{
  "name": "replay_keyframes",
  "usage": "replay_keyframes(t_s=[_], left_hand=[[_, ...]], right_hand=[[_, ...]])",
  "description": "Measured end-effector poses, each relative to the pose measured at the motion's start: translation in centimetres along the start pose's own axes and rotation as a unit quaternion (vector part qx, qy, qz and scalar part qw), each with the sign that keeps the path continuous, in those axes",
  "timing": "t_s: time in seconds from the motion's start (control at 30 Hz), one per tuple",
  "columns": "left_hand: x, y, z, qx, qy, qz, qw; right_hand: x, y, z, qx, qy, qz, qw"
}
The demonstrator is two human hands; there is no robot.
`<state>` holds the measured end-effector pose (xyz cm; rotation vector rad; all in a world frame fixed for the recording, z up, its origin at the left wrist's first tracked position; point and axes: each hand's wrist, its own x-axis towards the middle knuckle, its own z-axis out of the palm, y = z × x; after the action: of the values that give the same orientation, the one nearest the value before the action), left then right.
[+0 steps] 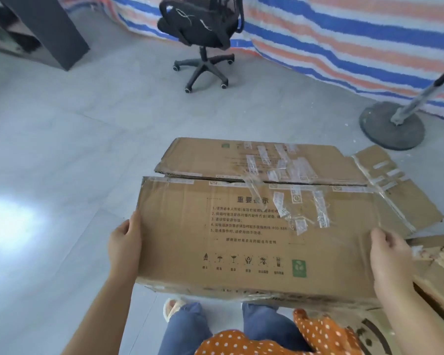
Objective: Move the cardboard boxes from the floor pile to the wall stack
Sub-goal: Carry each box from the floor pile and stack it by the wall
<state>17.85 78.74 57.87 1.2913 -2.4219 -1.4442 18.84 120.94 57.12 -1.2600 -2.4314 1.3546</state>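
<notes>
A large flattened cardboard box (241,226) with printed text, handling symbols and strips of clear tape is held up in front of me, above my legs. My left hand (124,242) grips its left edge, thumb on the top face. My right hand (390,254) grips its right edge, fingers curled over the top. The box's far flaps hang open toward the floor. More cardboard boxes (436,272) lie on the floor at the lower right, partly hidden by the held box.
A black office chair (203,39) stands ahead on the grey tiled floor. A striped tarp (344,34) covers the back. A round stand base (392,125) with a pole sits at right. Dark furniture (36,26) is at the upper left.
</notes>
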Motion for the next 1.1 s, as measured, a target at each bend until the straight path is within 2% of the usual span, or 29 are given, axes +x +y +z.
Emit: replay_keyframes(t_s=[0.3, 0.5, 0.83, 1.1], left_hand=[[1.5, -11.2, -20.1, -0.059, 0.131, -0.064, 0.988], [1.7, -18.3, -32.5, -0.121, 0.234, -0.119, 0.957], [4.0, -23.8, -40.6, -0.225, 0.340, -0.187, 0.894], [13.6, -24.2, -46.0, -0.259, 0.408, -0.210, 0.850]], right_hand=[[-14.4, -5.8, 12.4, -0.007, -0.086, -0.145, 0.986], [-25.3, -9.7, 20.9, -0.035, -0.198, -0.216, 0.955], [-34.9, -18.5, 32.9, -0.051, -0.293, -0.306, 0.904], [-40.2, -27.0, 46.7, -0.060, -0.359, -0.349, 0.863]])
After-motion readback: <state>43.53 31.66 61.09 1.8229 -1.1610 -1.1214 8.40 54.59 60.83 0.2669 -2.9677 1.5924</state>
